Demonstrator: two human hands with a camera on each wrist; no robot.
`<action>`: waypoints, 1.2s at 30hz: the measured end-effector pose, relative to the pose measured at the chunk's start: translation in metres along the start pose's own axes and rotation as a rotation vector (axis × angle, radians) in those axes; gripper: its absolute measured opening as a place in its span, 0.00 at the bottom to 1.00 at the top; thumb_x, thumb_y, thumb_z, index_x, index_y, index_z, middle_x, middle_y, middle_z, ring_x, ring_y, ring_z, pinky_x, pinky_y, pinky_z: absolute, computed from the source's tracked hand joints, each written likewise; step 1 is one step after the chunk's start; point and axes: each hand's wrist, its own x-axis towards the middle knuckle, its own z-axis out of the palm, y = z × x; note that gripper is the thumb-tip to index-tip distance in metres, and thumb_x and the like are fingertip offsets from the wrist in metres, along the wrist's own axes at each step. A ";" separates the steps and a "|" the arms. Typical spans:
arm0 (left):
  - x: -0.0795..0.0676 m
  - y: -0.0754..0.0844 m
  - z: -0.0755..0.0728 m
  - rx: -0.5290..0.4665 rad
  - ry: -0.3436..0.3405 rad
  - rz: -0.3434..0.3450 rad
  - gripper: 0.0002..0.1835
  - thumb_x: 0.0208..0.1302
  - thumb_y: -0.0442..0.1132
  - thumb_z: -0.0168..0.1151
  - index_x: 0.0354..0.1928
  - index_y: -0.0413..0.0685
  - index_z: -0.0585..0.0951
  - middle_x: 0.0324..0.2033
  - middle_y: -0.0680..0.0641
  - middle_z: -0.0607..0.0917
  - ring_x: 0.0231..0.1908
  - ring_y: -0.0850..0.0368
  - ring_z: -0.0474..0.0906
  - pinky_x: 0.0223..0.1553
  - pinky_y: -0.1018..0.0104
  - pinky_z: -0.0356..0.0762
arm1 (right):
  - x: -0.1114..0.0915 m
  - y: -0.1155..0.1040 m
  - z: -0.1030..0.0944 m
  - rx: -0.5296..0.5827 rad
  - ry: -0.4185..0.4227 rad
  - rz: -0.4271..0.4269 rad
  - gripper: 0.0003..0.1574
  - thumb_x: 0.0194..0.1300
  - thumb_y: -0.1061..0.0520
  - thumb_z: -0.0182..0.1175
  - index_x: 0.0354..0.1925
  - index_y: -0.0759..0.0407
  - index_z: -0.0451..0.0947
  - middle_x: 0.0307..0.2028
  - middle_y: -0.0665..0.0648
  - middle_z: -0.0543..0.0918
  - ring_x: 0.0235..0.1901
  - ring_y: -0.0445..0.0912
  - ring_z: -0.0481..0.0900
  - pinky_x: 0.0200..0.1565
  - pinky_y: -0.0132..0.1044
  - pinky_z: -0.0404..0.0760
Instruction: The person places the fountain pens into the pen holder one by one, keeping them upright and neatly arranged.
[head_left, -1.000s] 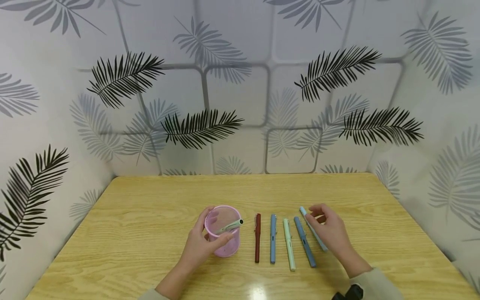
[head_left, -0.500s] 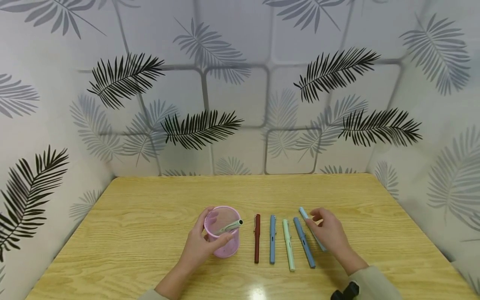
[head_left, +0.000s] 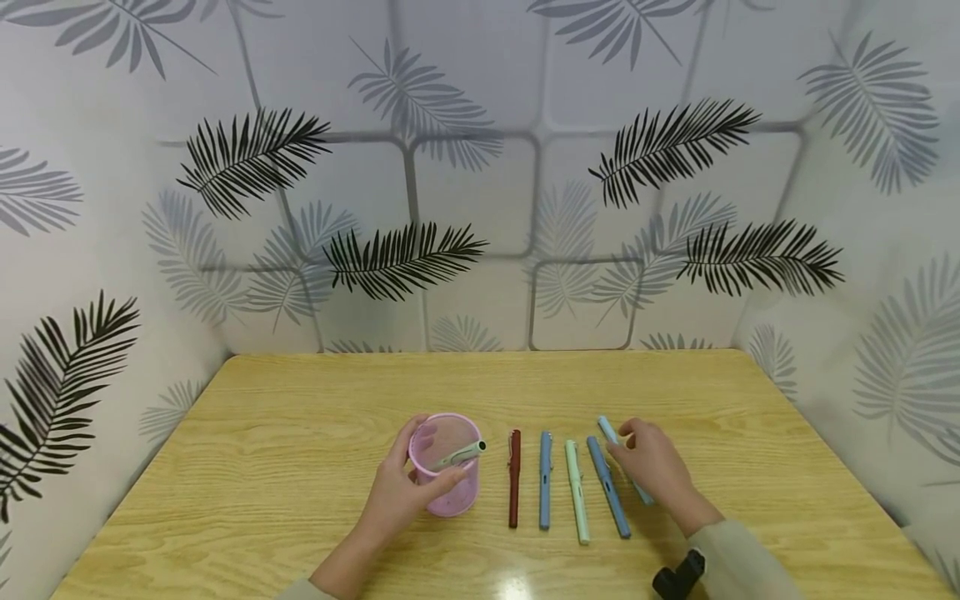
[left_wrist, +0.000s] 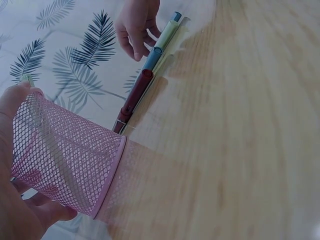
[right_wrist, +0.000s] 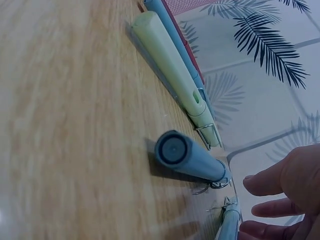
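Observation:
My left hand [head_left: 401,492] grips a pink mesh pen cup [head_left: 453,502], thumb across the near side and fingers behind. The cup stands on the table, and a pale green pen [head_left: 461,455] leans inside with its end past the rim. At the right, my right hand [head_left: 660,471] hovers over a light blue pen [head_left: 608,428], partly hiding it. In the right wrist view, the thumb and fingers [right_wrist: 272,180] are spread apart, close to that light blue pen [right_wrist: 230,220], with nothing pinched between them.
Between the hands lie a dark red pen [head_left: 513,483], a blue pen [head_left: 545,483], a light green pen [head_left: 578,496] and a slanted darker blue pen [head_left: 609,487], roughly side by side on the wooden table [head_left: 300,433]. Leaf-patterned cloth [head_left: 480,200] rises behind the table.
My right wrist has shifted slightly left, the fingers staying by the light blue pen. My left hand, the cup and the pens have not visibly moved.

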 end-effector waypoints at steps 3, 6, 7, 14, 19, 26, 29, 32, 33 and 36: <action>0.000 0.000 0.000 0.004 0.003 -0.009 0.48 0.44 0.43 0.76 0.67 0.55 0.61 0.61 0.46 0.68 0.58 0.43 0.67 0.52 0.50 0.72 | 0.002 -0.001 0.000 -0.016 -0.008 0.003 0.23 0.63 0.54 0.59 0.47 0.72 0.72 0.39 0.66 0.77 0.36 0.54 0.76 0.32 0.47 0.76; 0.000 0.001 0.000 0.003 -0.001 -0.011 0.48 0.44 0.44 0.76 0.67 0.55 0.60 0.61 0.46 0.67 0.58 0.43 0.67 0.52 0.51 0.72 | 0.003 -0.002 0.001 -0.022 -0.015 0.006 0.22 0.62 0.54 0.59 0.47 0.72 0.72 0.36 0.65 0.76 0.32 0.52 0.74 0.29 0.44 0.75; 0.000 0.001 0.000 0.002 -0.003 -0.009 0.48 0.44 0.43 0.76 0.67 0.54 0.60 0.61 0.46 0.67 0.58 0.43 0.67 0.52 0.51 0.72 | 0.004 -0.002 0.001 -0.026 -0.018 0.008 0.23 0.62 0.55 0.59 0.47 0.73 0.72 0.36 0.65 0.76 0.30 0.51 0.73 0.28 0.43 0.75; -0.001 0.001 0.000 -0.009 -0.013 0.010 0.47 0.46 0.42 0.75 0.67 0.51 0.60 0.62 0.42 0.67 0.59 0.41 0.65 0.53 0.49 0.71 | 0.009 0.000 0.004 -0.060 -0.050 0.031 0.25 0.62 0.54 0.59 0.47 0.74 0.71 0.34 0.62 0.76 0.28 0.49 0.72 0.26 0.41 0.74; -0.001 0.000 0.000 -0.009 -0.014 0.000 0.47 0.46 0.42 0.75 0.67 0.52 0.60 0.62 0.44 0.67 0.59 0.41 0.66 0.53 0.49 0.71 | 0.015 0.001 0.006 -0.104 -0.053 0.038 0.24 0.62 0.54 0.60 0.46 0.74 0.72 0.36 0.64 0.79 0.27 0.48 0.73 0.27 0.41 0.75; -0.001 0.000 0.000 -0.001 -0.007 0.006 0.48 0.45 0.43 0.76 0.67 0.52 0.60 0.61 0.45 0.67 0.59 0.42 0.66 0.52 0.51 0.72 | 0.020 0.002 0.007 -0.124 -0.048 0.032 0.19 0.60 0.57 0.59 0.42 0.74 0.74 0.29 0.60 0.78 0.22 0.46 0.71 0.23 0.37 0.71; -0.001 0.000 0.000 0.004 0.000 -0.004 0.48 0.44 0.44 0.76 0.67 0.54 0.60 0.61 0.46 0.68 0.59 0.43 0.66 0.52 0.52 0.73 | 0.022 0.004 0.007 -0.132 -0.048 0.030 0.17 0.59 0.59 0.57 0.40 0.73 0.74 0.28 0.59 0.78 0.22 0.47 0.70 0.23 0.37 0.71; -0.001 0.000 0.000 0.003 0.000 -0.003 0.48 0.44 0.44 0.76 0.67 0.54 0.60 0.61 0.45 0.68 0.59 0.42 0.66 0.52 0.52 0.73 | 0.023 0.004 0.007 -0.139 -0.052 0.040 0.17 0.58 0.59 0.56 0.41 0.73 0.74 0.30 0.60 0.78 0.24 0.47 0.71 0.24 0.39 0.72; -0.001 0.000 0.000 0.001 -0.001 -0.001 0.48 0.44 0.43 0.76 0.67 0.53 0.60 0.61 0.45 0.68 0.59 0.42 0.66 0.52 0.51 0.73 | 0.024 0.004 0.007 -0.138 -0.055 0.043 0.17 0.57 0.60 0.56 0.41 0.73 0.74 0.31 0.61 0.78 0.24 0.48 0.71 0.24 0.40 0.73; -0.001 -0.001 0.000 -0.002 -0.003 0.000 0.48 0.44 0.43 0.76 0.68 0.53 0.60 0.61 0.43 0.68 0.59 0.42 0.66 0.52 0.51 0.72 | 0.024 0.003 0.007 -0.130 -0.064 0.069 0.17 0.57 0.60 0.55 0.43 0.71 0.74 0.32 0.61 0.79 0.25 0.48 0.72 0.24 0.40 0.73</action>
